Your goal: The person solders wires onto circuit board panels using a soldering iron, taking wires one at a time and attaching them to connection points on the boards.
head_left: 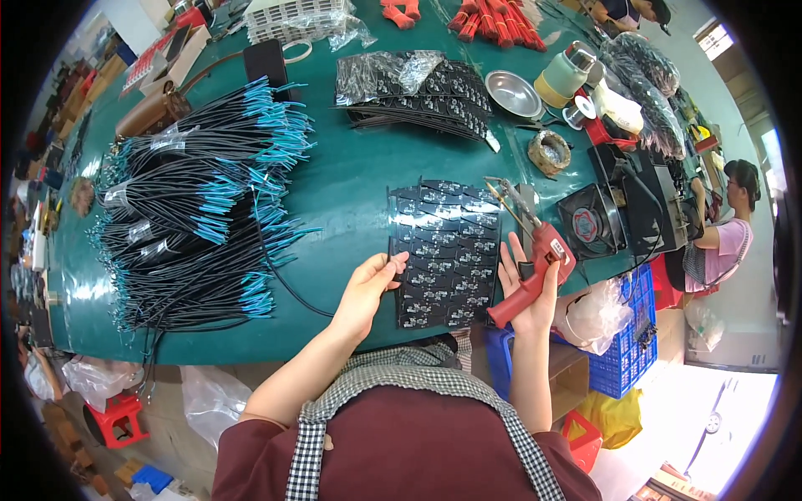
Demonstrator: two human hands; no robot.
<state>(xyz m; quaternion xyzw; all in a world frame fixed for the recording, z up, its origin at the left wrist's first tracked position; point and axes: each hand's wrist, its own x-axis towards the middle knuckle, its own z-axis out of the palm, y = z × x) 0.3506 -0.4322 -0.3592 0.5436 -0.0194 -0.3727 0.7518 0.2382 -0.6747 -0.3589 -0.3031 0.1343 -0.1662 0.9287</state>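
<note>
A black panel of small circuit boards [447, 250] lies in front of me near the table's front edge. My left hand [370, 284] is closed at its left edge, thumb and fingers pinching the rim. My right hand [528, 292] holds a red soldering gun [535, 275] by its handle, with some fingers stretched out beside the panel's right edge. The gun's metal tip and thin wire guide point up and left, over the panel's upper right corner. To the left lie several bundles of black cables with blue ends [209, 200]; one loose cable [288, 288] runs toward my left forearm.
Beyond the panel sits a stack of similar panels [418, 96], partly under clear plastic. Right of it are a metal dish [514, 93], a green flask [566, 73], a round tin [549, 153] and a black fan unit [591, 221]. Co-workers sit at the right and far right.
</note>
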